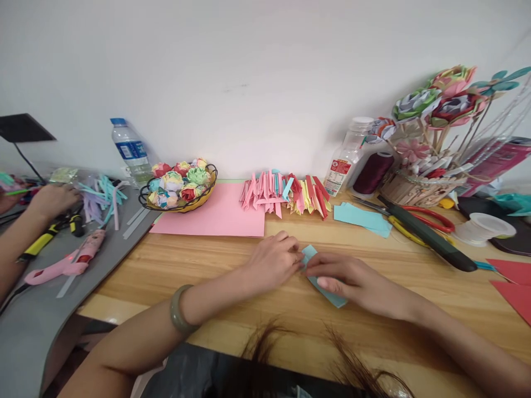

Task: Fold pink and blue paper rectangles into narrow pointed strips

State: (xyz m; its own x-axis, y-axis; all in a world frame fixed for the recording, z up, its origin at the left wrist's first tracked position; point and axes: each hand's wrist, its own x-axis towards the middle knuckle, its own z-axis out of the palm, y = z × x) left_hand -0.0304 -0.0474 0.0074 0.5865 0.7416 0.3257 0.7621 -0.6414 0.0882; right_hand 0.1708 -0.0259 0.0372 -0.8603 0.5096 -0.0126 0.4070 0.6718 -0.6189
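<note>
A strip of light blue paper (334,297) lies slantwise on the wooden table, between my two hands. My left hand (276,258), with a bangle on its wrist, has its fingers curled together at the strip's left edge. From the other side, my right hand (352,281) reaches over the strip; its fingertips press on the paper near the left hand and the thumb rests lower down. The fingers hide the middle of the strip. More blue paper strips (360,218) lie beyond my right hand.
Behind stand folded paper pieces (269,193), pink sheets (207,218), a basket of paper flowers (178,188) and a clear bottle (344,157). Scissors (409,218) and a dark-handled cutter (431,235) lie right. At left, another person's hand (53,202) is near a pink glue gun (68,265).
</note>
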